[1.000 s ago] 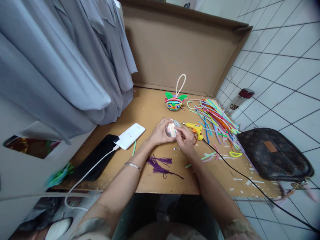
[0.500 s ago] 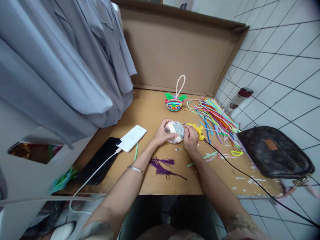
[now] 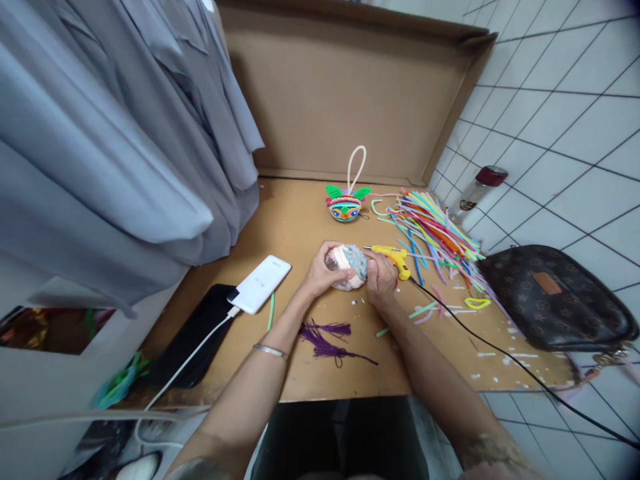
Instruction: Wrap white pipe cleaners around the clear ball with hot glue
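Observation:
A rounded, fuzzy craft piece (image 3: 353, 261) in pale blue, cream and pink is between my hands over the table. My left hand (image 3: 323, 269) grips its left side, thumb across the front. At its right edge my right hand (image 3: 381, 279) has its fingers pinched together against the piece; anything small between them is hidden. Just behind my right hand lies a yellow glue gun (image 3: 395, 255), its nozzle pointing left. Two purple tassels (image 3: 324, 340) rest on the table in front of the piece. Farther back sits a finished-looking colourful animal-head ornament (image 3: 345, 207) with green ears and a cream loop.
Many coloured pipe cleaners (image 3: 435, 227) lie at the back right, near a red-capped bottle (image 3: 481, 190) and a brown patterned bag (image 3: 555, 300). A black cord (image 3: 470, 340) crosses the right side. On the left are a white power bank (image 3: 263, 283), a black phone (image 3: 195, 340) and hanging grey cloth (image 3: 150, 133).
The camera view has shifted slightly. Both hands keep nearly the same hold on the craft piece, and the things on the table stay where they were.

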A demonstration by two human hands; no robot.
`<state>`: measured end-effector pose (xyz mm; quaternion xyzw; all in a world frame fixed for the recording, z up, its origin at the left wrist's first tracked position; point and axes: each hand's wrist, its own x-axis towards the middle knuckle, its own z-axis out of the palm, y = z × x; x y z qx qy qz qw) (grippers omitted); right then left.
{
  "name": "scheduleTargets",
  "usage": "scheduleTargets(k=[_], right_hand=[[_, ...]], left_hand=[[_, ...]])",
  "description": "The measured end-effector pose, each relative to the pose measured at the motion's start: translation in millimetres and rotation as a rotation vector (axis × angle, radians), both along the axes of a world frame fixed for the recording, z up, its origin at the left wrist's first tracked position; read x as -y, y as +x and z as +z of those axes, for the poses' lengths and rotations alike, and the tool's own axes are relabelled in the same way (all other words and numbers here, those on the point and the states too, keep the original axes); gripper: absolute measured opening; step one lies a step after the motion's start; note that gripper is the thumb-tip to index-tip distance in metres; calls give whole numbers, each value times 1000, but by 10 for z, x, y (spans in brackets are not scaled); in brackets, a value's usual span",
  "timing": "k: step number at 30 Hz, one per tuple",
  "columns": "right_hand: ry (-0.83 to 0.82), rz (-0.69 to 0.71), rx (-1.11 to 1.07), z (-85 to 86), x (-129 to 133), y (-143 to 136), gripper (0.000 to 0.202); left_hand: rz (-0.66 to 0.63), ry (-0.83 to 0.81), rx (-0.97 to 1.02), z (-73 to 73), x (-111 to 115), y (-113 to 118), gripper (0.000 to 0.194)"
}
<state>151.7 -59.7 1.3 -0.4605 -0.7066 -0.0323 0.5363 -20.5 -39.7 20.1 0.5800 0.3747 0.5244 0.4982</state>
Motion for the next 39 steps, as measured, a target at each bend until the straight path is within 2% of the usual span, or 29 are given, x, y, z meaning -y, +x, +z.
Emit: scheduleTargets(k=[4, 8, 13, 17, 19, 24, 29, 39], right_hand=[[-37, 16, 15, 56, 43, -25, 42], [-63, 124, 12, 111, 85, -60, 48], [-123, 258, -17, 50, 73, -116, 61], [-256, 299, -213, -56, 19, -146, 79], [-356, 365, -320, -79, -3, -150, 87], [-554, 498, -496, -32, -5, -152, 101], [-597, 520, -550, 11, 13, -161, 101], [-554, 522, -584, -37, -22, -159, 95]], left_hand=[[12, 18, -22, -13, -7, 25, 71], [6, 18, -10, 6, 8, 27, 70], [74, -4, 75, -2, -29, -49, 65], [37, -73, 195, -48, -81, -64, 69], [16, -71, 224, -71, -101, -50, 70], [-29, -96, 207, -91, -109, -28, 71], [-72, -112, 178, -56, -74, -30, 69], [-74, -57, 118, -53, -78, -9, 68]])
